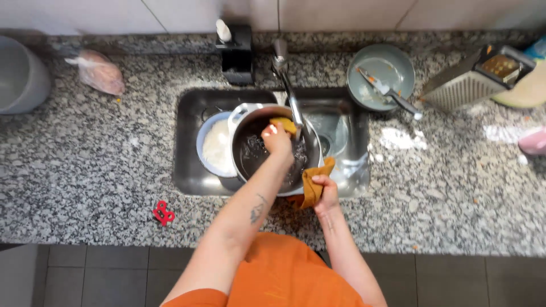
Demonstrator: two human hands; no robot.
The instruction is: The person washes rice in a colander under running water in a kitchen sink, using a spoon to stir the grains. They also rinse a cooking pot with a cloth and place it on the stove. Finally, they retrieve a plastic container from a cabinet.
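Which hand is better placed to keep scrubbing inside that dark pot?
The left hand: it is already inside the pot, pressing a yellow sponge under the tap. The right hand is occupied, gripping the pot's near rim through an orange cloth.

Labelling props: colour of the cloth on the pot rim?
Mustard yellow cloth, held by the right hand; head view.

A dark, round metal pot [267,153] sits tilted in the steel sink [187,170], its wet black inside facing up, under the tap. A yellow sponge [284,124] is pressed against the pot's far inner wall. An ochre cloth [313,185] is folded over the pot's near right rim, at the sink's near edge, hanging partly onto the counter.
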